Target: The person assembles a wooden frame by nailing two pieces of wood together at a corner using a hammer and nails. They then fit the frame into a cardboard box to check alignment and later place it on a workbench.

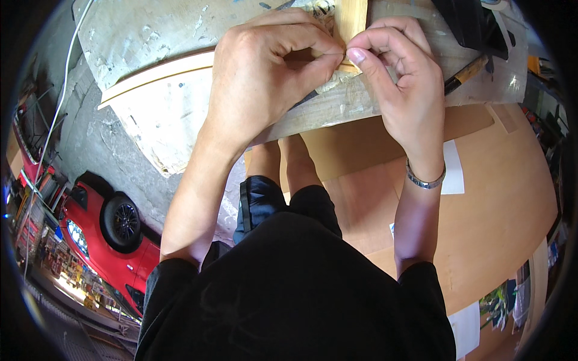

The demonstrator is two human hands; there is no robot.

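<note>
My left hand (265,75) is closed in a pinch, thumb against forefinger, over the near edge of the worktable (180,30). Close against its fingertips, my right hand (406,75) pinches too. Whatever sits between the fingertips is too small to make out. Just beyond them a light wooden strip (351,21) points away from me, its near end partly behind the fingers. Another long, thin wooden strip (159,70) lies along the table to the left and passes behind my left hand. Right of my right hand lies a tool with a wooden handle and dark ends (469,71).
A black object (472,24) stands at the table's far right. Large brown boards (481,222) fill the space below on the right, with a white sheet (453,168) on them. On the left are a red car (108,234), a white cable (62,90) and cluttered shelves.
</note>
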